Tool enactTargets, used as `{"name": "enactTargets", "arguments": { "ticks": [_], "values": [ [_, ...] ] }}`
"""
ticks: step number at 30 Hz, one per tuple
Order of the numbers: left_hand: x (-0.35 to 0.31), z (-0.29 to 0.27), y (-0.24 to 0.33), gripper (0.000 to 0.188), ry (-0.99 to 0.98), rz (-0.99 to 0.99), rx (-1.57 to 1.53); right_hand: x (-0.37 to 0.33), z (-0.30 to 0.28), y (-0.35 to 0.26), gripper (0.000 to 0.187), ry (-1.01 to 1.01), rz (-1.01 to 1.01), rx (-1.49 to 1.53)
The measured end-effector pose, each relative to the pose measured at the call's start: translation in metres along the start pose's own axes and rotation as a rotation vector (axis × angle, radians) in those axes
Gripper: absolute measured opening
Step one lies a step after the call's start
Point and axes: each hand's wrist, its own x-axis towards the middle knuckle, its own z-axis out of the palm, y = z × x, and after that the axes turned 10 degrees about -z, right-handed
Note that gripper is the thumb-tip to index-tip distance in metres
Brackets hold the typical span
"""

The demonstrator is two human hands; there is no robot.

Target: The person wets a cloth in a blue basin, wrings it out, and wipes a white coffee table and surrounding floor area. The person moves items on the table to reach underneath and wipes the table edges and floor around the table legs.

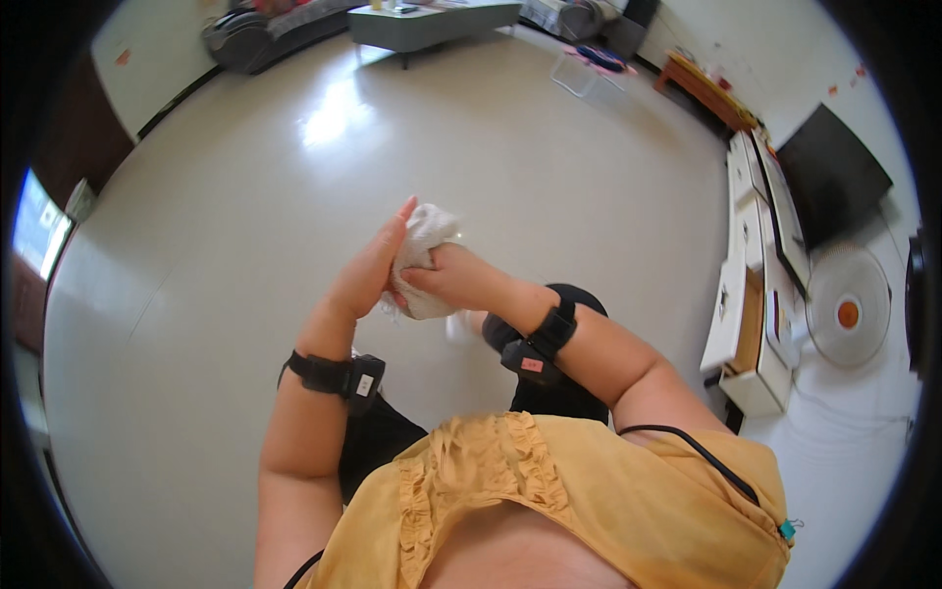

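Note:
A crumpled white cloth [424, 285] is held between my two hands above the floor, in front of my knees. My right hand [448, 275] grips it from the right, fingers curled into the folds. Along its left side lies my left hand [375, 265], fingers fairly straight and pressed to the cloth, pointing away from me. One bunched end of the cloth sticks up past my right hand. Part of the left hand's grip is hidden behind the fabric. Each forearm wears a black strap with a small black box.
Pale glossy floor [235, 236] surrounds me. At right, a white cabinet [751, 245] has a drawer pulled out, beside a television [834, 177] and a round fan [849, 304]. Farther off are a grey table [432, 29], a sofa [265, 39], a folding stool [594, 67] and a wooden bench [705, 93].

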Motion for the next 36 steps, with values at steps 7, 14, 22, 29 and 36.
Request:
{"name": "enactTargets", "arguments": {
  "ticks": [7, 14, 22, 29, 36],
  "values": [
    [0.026, 0.018, 0.019, 0.069, 0.105, -0.253, 0.275, 0.016, -0.012, 0.029, 0.030, -0.019, -0.011, 0.015],
    [0.068, 0.004, 0.008, 0.071, 0.125, -0.320, 0.179, 0.045, -0.028, 0.055, 0.030, -0.019, 0.136, 0.278],
    [0.148, -0.026, 0.030, 0.070, -0.105, -0.019, 0.454, 0.107, -0.090, 0.081, 0.031, -0.087, 0.010, 0.476],
    [0.233, -0.020, 0.064, 0.065, 0.056, -0.127, 0.154, 0.163, -0.154, 0.104, 0.031, 0.094, -0.069, 0.228],
    [0.302, 0.007, 0.090, 0.066, 0.186, -0.130, -0.020, 0.193, -0.228, 0.116, 0.028, 0.123, -0.124, -0.219]
  ]
}}
